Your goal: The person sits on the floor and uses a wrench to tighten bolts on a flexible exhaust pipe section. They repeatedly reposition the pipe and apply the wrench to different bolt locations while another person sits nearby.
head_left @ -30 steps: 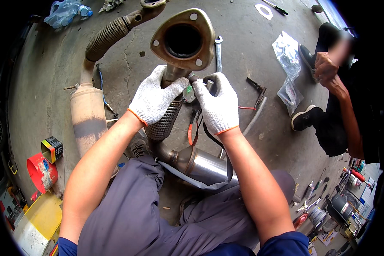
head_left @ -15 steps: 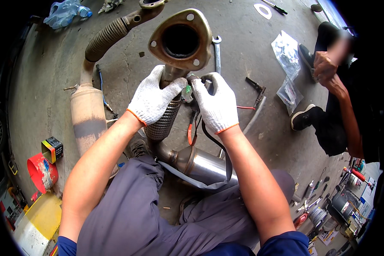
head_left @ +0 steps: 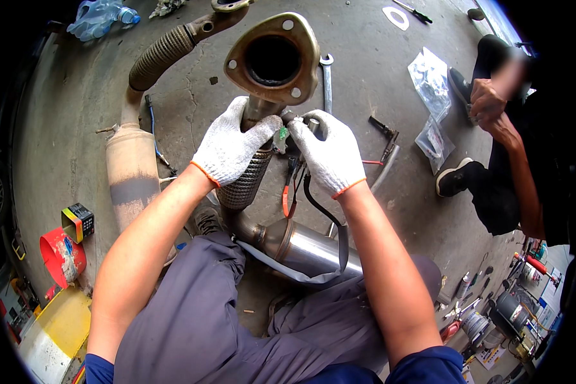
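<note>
Left hand [head_left: 229, 147] wraps exhaust pipe [head_left: 244, 181] just below its flange; right hand [head_left: 329, 152] half-curled, thumb and finger pinching small metal fitting [head_left: 314, 125] alongside. Forearms angle inward – pipe rises before the knees. Box [head_left: 78, 223] at left – print too small to read.

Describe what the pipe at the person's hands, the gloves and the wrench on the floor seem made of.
Pipe: metal, probably steel; its end plate has a brownish sheen, and the sleeve below looks like woven wire.
Gloves: knitted fabric, perhaps cotton, matt white with orange cuff edges; a knit texture faintly shows.
Wrench: likely steel, smooth grey, judging by its soft shine.
</note>
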{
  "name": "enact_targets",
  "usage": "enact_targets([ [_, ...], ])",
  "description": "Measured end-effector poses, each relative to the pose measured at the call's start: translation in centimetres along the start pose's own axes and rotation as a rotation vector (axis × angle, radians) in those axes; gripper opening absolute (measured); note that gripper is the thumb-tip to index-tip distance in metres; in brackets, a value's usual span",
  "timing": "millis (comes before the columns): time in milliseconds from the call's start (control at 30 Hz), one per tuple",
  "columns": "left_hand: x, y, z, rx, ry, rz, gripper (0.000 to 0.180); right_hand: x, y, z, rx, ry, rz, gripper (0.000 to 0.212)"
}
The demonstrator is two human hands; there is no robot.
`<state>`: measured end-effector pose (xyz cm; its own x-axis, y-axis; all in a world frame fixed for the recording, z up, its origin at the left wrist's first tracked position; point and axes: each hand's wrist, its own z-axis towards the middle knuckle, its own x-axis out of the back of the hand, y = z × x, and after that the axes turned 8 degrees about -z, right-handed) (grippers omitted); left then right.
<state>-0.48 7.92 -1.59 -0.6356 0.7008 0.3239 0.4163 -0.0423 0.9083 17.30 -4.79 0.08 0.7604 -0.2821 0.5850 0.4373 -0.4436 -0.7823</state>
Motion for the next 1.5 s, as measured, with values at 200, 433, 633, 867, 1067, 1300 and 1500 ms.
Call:
enact_targets([
  [200, -0.1, 0.8, -0.1, 0.015, -0.008, 0.071, 0.054, -0.3, -0.1, -0.1, -0.123, -0.058, 0.149, 0.044],
  [433, 0.0, 0.3, -0.2, 0.001, 0.009, -0.011, 0.060, -0.7, -0.3, -0.2, -0.060, 0.014, 0.096, 0.037],
  [633, 0.0, -0.1, 0.0, -0.020, 0.013, -0.010, 0.059, -0.7, 0.0, -0.4, 0.062, 0.083, 0.019, 0.032],
  [867, -0.1, 0.4, -0.3, -0.011, 0.008, -0.042, 0.054, -0.8, 0.1, -0.3, 0.060, 0.083, 0.079, 0.032],
  [1067, 0.3, 0.3, -0.1, 0.008, -0.013, -0.048, 0.055, -0.8, 0.0, -0.4, -0.061, -0.008, 0.146, 0.039],
  [1300, -0.2, -0.5, 0.0, -0.016, 0.000, -0.034, 0.058, -1.4, -0.3, 0.1, -0.093, 0.028, 0.160, 0.045],
  [1500, -0.2, -0.3, 0.0, 0.009, 0.008, -0.035, 0.056, -1.2, -1.1, -0.4, -0.099, 0.089, 0.016, 0.036],
])
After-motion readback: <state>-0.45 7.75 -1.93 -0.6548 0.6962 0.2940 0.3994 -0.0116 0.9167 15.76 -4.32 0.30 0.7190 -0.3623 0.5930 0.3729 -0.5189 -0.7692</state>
